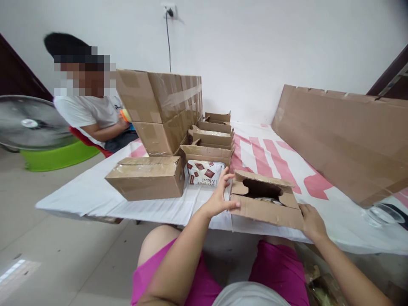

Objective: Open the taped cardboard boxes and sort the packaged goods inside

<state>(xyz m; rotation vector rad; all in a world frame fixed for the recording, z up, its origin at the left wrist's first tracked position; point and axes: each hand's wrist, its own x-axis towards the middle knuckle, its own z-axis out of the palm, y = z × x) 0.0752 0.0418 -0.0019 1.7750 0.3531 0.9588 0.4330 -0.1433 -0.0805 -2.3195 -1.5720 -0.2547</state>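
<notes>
An open cardboard box (267, 210) lies near the table's front edge, its flaps raised and its inside dark, with part of a packet (269, 200) showing. My left hand (221, 195) is at the box's left end, fingers spread and thumb by the front corner. At the opposite end, my right hand (313, 222) grips the side of the box; its thumb is hidden. Just behind my left fingers, a white packet (205, 173) with brown squares and the word "Meal" stands in front of another open box (207, 151).
A closed carton (145, 180) sits at left, before a stack of taped cartons (165, 102). More open boxes (212, 129) line up behind. A large cardboard sheet (344, 136) leans at right, near a clear plastic item (382, 214). Another person (92, 106) sits at left by a fan (30, 123).
</notes>
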